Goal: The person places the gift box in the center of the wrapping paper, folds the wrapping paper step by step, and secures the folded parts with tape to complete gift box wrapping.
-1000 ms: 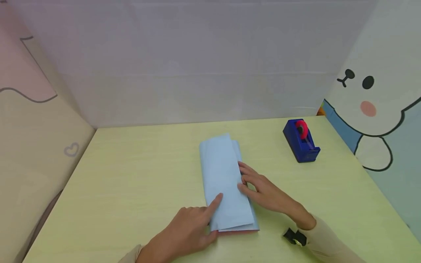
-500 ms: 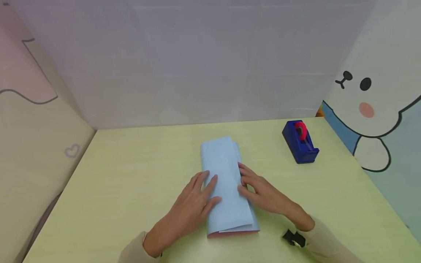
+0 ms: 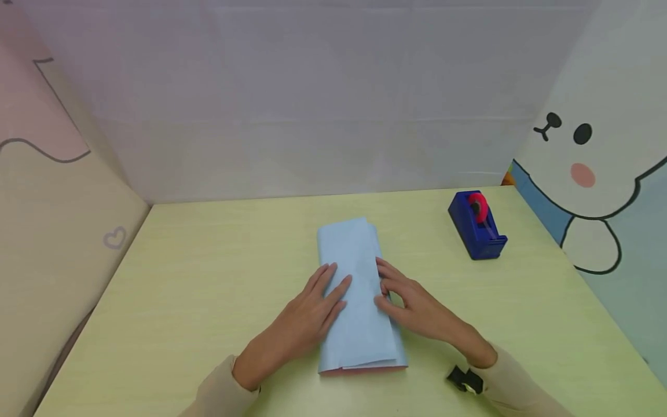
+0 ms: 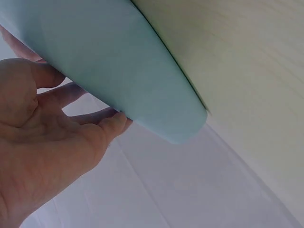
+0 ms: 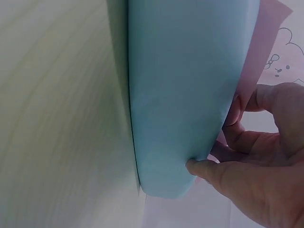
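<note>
Light blue paper (image 3: 359, 324) lies on the table, wrapped into a long, thick packet with overlapping edges. Its pink inner side shows at the near end, and whatever lies inside is hidden. My left hand (image 3: 304, 318) rests on the packet's left side, fingers spread and fairly straight across the top. At the right edge my right hand (image 3: 417, 304) pinches the paper, its thumb against the blue face. The right wrist view shows a pink flap (image 5: 261, 52) near the curled fingers. In the left wrist view, the left fingers (image 4: 97, 133) reach over the paper's upper edge.
A blue tape dispenser (image 3: 476, 226) with a red-cored roll stands at the back right of the pale yellow table (image 3: 219, 260). Behind rises a whitish curtain-like backdrop (image 3: 323, 104). A black strap buckle (image 3: 465, 380) hangs by the right sleeve. Printed panels flank both sides.
My left hand moves from pointing at the packet's near end to lying farther up with spread fingers. The top layer settles and the near end shifts slightly left. The right hand stays nearly still.
</note>
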Demonstrator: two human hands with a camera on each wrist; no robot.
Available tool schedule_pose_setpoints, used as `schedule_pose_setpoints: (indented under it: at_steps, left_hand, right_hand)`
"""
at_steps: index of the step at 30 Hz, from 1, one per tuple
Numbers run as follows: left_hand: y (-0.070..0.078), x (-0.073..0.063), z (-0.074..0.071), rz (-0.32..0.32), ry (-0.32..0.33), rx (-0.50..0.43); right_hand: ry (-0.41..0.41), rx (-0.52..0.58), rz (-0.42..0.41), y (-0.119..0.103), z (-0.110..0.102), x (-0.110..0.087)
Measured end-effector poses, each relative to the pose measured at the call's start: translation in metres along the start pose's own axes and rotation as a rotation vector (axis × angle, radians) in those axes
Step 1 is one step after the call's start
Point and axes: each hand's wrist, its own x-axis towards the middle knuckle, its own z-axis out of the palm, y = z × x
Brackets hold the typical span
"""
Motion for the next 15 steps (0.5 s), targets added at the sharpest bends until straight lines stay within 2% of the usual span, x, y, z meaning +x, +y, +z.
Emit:
schedule_pose_setpoints:
  at_steps: [4,10,15]
  left_hand:
    - [-0.004,0.002,0.000,0.011,0.015,-0.038]
    - [-0.009,0.003,0.000,0.019,0.004,-0.079]
    - [-0.011,0.003,0.000,0.043,0.014,-0.075]
  right_hand:
    - [0.018,0.000,0.009,0.001,0.001,0.001]
    - [0.038,-0.007,0.010,0.003,0.003,0.003]
    - [0.040,0.083,0.004,0.003,0.001,0.003]
